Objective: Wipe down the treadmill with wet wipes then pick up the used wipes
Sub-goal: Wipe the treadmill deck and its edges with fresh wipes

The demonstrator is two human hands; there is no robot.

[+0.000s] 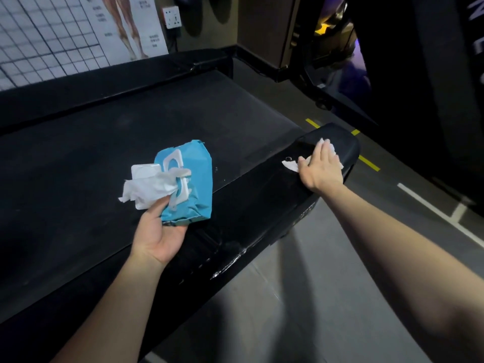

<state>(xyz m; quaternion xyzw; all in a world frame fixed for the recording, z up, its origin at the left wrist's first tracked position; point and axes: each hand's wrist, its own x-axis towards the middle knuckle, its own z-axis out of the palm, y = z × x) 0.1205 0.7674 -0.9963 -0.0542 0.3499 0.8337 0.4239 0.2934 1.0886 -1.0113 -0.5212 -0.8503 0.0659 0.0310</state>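
My left hand (159,231) holds a blue wet-wipe pack (192,187) above the black treadmill belt (110,142). The pack's white lid stands open and a white wipe (149,189) hangs out of it to the left. My right hand (320,166) lies flat with straight fingers on a white wipe (290,165), pressing it onto the glossy black side rail (262,205) near the rail's rounded far end. Only the wipe's edges show around the hand.
The treadmill's far rail runs along a wall with a grid poster (52,35) and a power socket (172,17). Grey floor with yellow and white lines (432,208) lies to the right of the rail. Dark gym equipment (340,61) stands at the upper right.
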